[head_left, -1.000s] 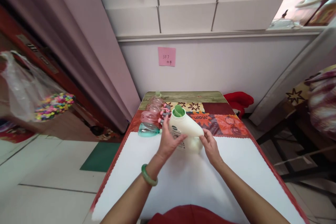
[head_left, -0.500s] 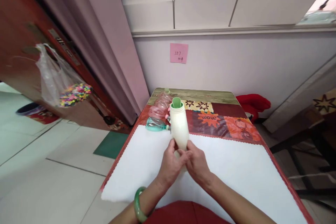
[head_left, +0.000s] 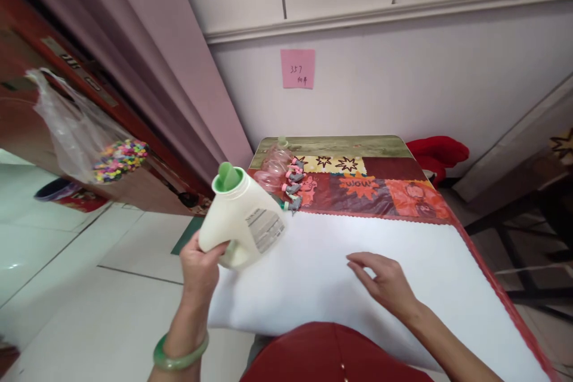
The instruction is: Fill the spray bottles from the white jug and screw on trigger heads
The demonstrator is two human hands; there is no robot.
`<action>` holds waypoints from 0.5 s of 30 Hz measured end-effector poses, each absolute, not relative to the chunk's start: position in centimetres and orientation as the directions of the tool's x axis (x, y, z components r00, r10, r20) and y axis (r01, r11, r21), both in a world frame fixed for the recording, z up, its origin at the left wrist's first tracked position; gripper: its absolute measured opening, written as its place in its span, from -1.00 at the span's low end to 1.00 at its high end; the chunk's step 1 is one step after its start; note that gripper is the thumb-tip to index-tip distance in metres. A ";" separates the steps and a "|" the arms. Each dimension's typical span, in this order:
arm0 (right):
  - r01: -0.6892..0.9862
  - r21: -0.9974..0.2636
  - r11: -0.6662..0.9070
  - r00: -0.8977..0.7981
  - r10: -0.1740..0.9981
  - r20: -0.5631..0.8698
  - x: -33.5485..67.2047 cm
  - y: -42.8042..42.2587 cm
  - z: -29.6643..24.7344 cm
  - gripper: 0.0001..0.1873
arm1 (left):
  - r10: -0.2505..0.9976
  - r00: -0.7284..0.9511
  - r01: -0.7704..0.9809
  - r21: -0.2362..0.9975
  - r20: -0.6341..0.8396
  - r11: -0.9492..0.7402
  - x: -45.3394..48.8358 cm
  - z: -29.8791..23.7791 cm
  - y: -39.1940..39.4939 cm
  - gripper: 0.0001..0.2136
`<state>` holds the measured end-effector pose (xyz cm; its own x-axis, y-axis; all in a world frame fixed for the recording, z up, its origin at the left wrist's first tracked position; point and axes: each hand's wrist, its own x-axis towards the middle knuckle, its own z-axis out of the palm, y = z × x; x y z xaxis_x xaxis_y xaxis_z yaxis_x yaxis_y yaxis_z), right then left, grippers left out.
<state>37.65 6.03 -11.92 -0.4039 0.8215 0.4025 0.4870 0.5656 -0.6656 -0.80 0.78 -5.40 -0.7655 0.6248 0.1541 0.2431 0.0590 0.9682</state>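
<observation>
An off-white detergent jug [head_left: 233,215] with a green pouring spout [head_left: 227,178] in its uncapped mouth tilts to the left above the table's left side. My left hand [head_left: 200,262] grips its handle, and a grey printed label faces right. Over the white sheet [head_left: 308,274], my right hand [head_left: 387,283] hovers apart from the jug. Its fingers are loosely bent, with thumb and forefinger tips close together and nothing visible between them. Behind the jug lie several pink spray bottles [head_left: 276,161] with grey trigger heads, partly hidden by it.
A patterned red cloth [head_left: 322,197] covers the table's far part, against a wall with a pink note [head_left: 298,69]. At left, a plastic bag [head_left: 74,125] of colourful bits hangs from a door handle. A dark stool [head_left: 519,239] stands at right.
The jug has swung from the middle to the left and turned, showing its label. My right hand has let go and moved right; the left hand keeps hold. The view has shifted slightly.
</observation>
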 end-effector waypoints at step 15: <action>0.556 -0.820 0.137 -0.063 0.990 0.123 42.5 8.0 -12.9 -0.65 | 0.709 -0.685 0.362 0.924 0.171 0.127 -7.2 -6.8 1.8 -0.55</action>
<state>42.51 8.00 -12.91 -0.0626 0.9904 0.1230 0.5558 0.1370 -0.8199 -7.23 1.77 -6.84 -0.6845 0.7087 0.1706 0.3618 0.1271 0.9236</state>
